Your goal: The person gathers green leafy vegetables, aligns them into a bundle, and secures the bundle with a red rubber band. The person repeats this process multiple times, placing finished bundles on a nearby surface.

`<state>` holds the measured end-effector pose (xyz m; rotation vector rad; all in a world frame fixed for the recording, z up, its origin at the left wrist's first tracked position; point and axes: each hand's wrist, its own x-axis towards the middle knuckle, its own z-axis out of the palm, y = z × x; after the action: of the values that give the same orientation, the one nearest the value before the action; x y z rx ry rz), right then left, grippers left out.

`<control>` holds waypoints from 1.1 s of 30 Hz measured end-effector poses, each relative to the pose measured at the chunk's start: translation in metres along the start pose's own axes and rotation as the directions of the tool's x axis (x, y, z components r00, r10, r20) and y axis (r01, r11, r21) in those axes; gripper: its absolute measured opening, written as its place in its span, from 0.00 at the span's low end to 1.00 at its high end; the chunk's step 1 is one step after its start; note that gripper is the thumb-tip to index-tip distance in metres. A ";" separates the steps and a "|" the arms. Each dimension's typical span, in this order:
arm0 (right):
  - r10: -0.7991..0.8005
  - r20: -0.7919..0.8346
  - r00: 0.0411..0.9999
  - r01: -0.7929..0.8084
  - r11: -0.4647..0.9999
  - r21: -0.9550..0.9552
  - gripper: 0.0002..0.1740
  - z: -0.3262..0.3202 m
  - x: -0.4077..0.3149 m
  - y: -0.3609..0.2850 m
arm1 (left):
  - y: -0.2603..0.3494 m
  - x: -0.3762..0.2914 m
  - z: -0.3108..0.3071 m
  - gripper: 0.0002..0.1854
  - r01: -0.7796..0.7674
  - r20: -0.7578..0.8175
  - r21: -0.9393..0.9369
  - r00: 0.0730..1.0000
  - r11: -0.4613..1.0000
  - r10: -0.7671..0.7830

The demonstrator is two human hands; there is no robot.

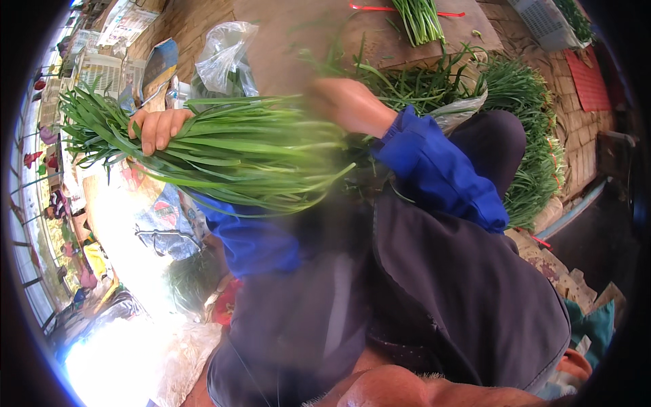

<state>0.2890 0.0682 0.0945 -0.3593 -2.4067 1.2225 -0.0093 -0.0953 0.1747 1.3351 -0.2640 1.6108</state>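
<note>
My left hand (160,129) is closed around a thick bunch of green Chinese chives (244,157), gripping it near the leafy end. The bunch lies sideways above my lap, with its paler stems to the right. At that stem end, my right hand (346,104) is blurred by motion; its fingers are too smeared to show whether they hold anything. Beyond the right wrist is a heap of loose chives (422,84), partly on clear plastic. A board (300,46) in front of me bears a smaller bunch of chives (419,23), with a red tie strip (450,14) by it.
Several bunches of chives (524,152) with red ties are stacked at the right. A clear plastic bag (226,56) stands beyond my left hand. A plastic crate (544,23) holds greens at upper right, near a red mat (587,79). A printed sack (168,219) lies left.
</note>
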 end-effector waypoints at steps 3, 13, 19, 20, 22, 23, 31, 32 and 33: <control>0.124 0.007 0.992 -0.120 0.974 -0.193 0.12 -0.016 -0.022 0.019 | -0.003 -0.004 0.002 0.11 -0.069 -0.046 -0.017 0.997 0.997 0.068; 0.041 -0.005 0.999 -0.038 0.962 0.270 0.19 -0.032 -0.059 -0.013 | 0.002 -0.003 0.000 0.11 -0.036 -0.023 -0.002 0.999 0.999 0.035; 0.159 0.190 0.969 -0.208 0.939 0.272 0.18 -0.023 -0.043 -0.034 | 0.003 -0.007 0.000 0.11 -0.032 -0.041 0.007 0.999 0.999 0.032; 0.135 0.170 0.976 -0.173 0.958 0.230 0.17 -0.024 -0.045 -0.031 | 0.004 -0.007 -0.001 0.11 -0.034 -0.032 0.005 0.999 0.999 0.034; 0.104 0.157 0.982 -0.124 0.984 0.126 0.16 -0.029 -0.054 -0.020 | 0.007 -0.009 -0.003 0.12 -0.028 -0.031 0.006 0.999 1.000 0.029; 0.131 0.166 0.977 -0.150 0.983 0.107 0.15 -0.031 -0.058 -0.013 | 0.008 -0.010 -0.004 0.12 -0.021 -0.040 0.010 0.999 1.000 0.021; 0.263 0.020 0.965 -0.263 0.965 0.018 0.11 -0.043 -0.083 0.012 | 0.006 -0.012 -0.004 0.13 -0.063 -0.039 -0.015 0.997 0.998 0.063; 0.225 0.009 0.974 -0.224 0.964 0.140 0.11 -0.044 -0.083 0.008 | 0.004 -0.013 -0.003 0.13 -0.081 -0.048 -0.012 0.996 0.997 0.080; 0.256 0.029 0.966 -0.256 0.937 0.236 0.12 -0.044 -0.083 0.002 | 0.004 -0.013 -0.003 0.13 -0.085 -0.048 -0.010 0.995 0.996 0.084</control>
<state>0.3833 0.0662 0.0960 -0.6133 -2.2276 1.6042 -0.0150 -0.1021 0.1647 1.2896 -0.3045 1.7064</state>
